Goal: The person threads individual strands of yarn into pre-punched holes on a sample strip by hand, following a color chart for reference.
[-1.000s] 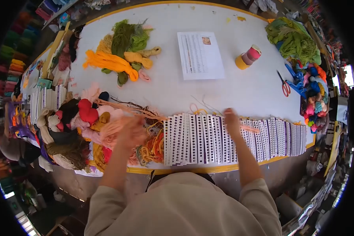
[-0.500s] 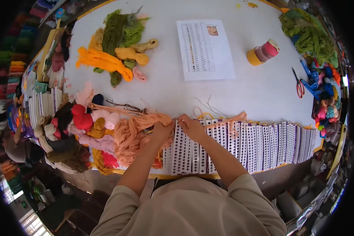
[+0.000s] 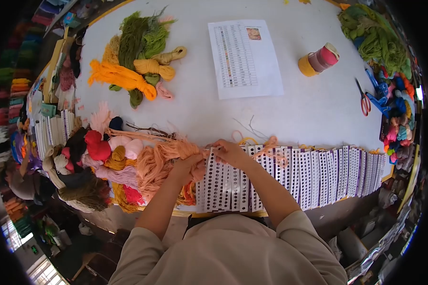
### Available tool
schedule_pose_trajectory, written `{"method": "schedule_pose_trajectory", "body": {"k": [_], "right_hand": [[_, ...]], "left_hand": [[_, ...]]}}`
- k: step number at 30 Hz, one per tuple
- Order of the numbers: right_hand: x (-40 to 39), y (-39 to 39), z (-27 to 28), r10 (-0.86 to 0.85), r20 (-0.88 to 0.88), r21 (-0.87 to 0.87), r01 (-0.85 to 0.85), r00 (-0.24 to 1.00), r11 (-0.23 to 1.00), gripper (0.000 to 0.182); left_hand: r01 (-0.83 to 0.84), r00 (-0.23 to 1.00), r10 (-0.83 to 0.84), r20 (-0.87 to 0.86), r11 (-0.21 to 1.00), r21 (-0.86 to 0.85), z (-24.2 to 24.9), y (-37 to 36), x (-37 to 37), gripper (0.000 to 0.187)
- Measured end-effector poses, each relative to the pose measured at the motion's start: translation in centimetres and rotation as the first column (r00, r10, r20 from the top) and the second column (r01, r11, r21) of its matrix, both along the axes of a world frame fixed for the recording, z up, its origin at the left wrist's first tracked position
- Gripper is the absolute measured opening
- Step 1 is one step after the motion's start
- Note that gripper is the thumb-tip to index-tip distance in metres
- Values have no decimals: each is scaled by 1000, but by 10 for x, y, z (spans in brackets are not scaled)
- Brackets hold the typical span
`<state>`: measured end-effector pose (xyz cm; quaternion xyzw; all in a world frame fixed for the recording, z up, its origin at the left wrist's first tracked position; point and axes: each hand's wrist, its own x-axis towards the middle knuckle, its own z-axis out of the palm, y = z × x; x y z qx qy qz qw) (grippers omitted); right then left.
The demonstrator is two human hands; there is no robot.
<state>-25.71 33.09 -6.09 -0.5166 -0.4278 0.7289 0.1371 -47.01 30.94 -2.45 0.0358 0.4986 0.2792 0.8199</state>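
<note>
My left hand (image 3: 189, 167) is closed on strands of a loose peach yarn skein (image 3: 153, 164), just left of the punched cards. Close by on the right, my right hand (image 3: 230, 154) pinches at the upper end of the nearest white hole-punched cards (image 3: 218, 190); a little peach yarn shows by its fingertips. The cards stand in a long overlapping row along the table's front edge. Right of my right hand, a length of peach yarn (image 3: 272, 151) lies across the card tops. What exactly sits between my right fingertips is too small to make out.
Skeins in red (image 3: 98, 146), pink, mustard and brown are heaped at left. Orange (image 3: 121, 78) and green yarn lies farther back. A printed sheet (image 3: 266, 71), a yarn cone (image 3: 318, 61), scissors (image 3: 364, 102) and more skeins (image 3: 378, 40) are on the white table (image 3: 185, 114).
My left hand has drawn left and slightly down, away from the right hand, with peach yarn in it. The peach strand over the card tops has shifted left.
</note>
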Motion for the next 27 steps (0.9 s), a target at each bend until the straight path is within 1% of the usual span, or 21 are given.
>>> {"method": "schedule_pose_trajectory", "body": {"k": [1,3,4,5,6,7,9,10,12,13,14,15,16,18,19,21,22,23,24,25,27], "right_hand": [[0,-1,-3,-1,-2,-1,1,1000,1000,28],[1,-1,-5,-15,-61,32,17,998,999,32],[3,0,-5,-13,-57,31,15,998,999,32],[4,0,-5,-60,-159,-42,54,985,998,33],[5,1,-5,-111,-256,-121,83,960,989,34],[5,1,-5,-103,-254,-122,74,962,990,34],[6,3,-6,-69,-251,-103,44,966,994,31],[4,2,-8,-66,-250,-104,41,966,994,31],[-2,1,-12,-102,-186,-55,93,977,994,20],[-3,2,-11,-104,-187,-56,95,977,994,20],[-4,3,-10,-85,-82,-30,83,993,996,18],[-5,4,-9,-69,23,-8,69,997,998,18],[-6,3,-11,-71,18,-8,71,997,997,18],[-6,1,-18,-33,138,98,20,990,995,23],[-6,1,-18,-34,138,99,20,990,995,23],[-6,0,-17,-103,42,12,103,994,995,22],[-6,0,-15,-101,40,15,101,994,995,22],[-7,0,-13,-74,90,28,71,993,997,22],[-8,0,-10,-48,140,41,43,989,998,22],[-10,-1,-10,-50,136,48,43,989,998,22],[-13,-4,-7,-22,237,73,5,971,997,25]], "left_hand": [[1,1000,-1,-2,1000,-1,6,3,1,11],[193,955,-186,233,981,-9,17,12,8,16],[192,954,-184,237,981,-9,16,13,15,16],[362,931,-356,-80,930,70,13,13,23,18],[532,794,-460,-398,843,85,12,10,29,20],[524,798,-454,-396,848,85,10,7,33,20],[603,707,-390,-590,768,214,5,4,37,25],[600,709,-388,-589,771,215,5,3,34,25],[461,778,-317,-542,875,150,10,6,12,19],[388,807,-278,-522,915,113,14,9,-2,17],[314,830,-237,-504,947,73,19,12,-15,14],[135,891,-123,-436,991,-4,39,18,-25,14],[-46,926,8,-377,995,-92,63,24,-38,14],[-115,971,143,-189,982,150,83,30,-96,14],[-164,946,225,-235,953,253,95,38,-116,12],[-329,919,385,-81,865,378,104,48,-164,12],[-452,888,446,110,809,376,109,51,-175,13],[-453,888,447,110,806,382,107,47,-178,13],[-377,766,562,-311,785,491,112,46,-168,14],[-262,462,611,-642,786,560,117,45,-157,17],[-138,650,472,-596,844,519,126,22,-139,29]]}}
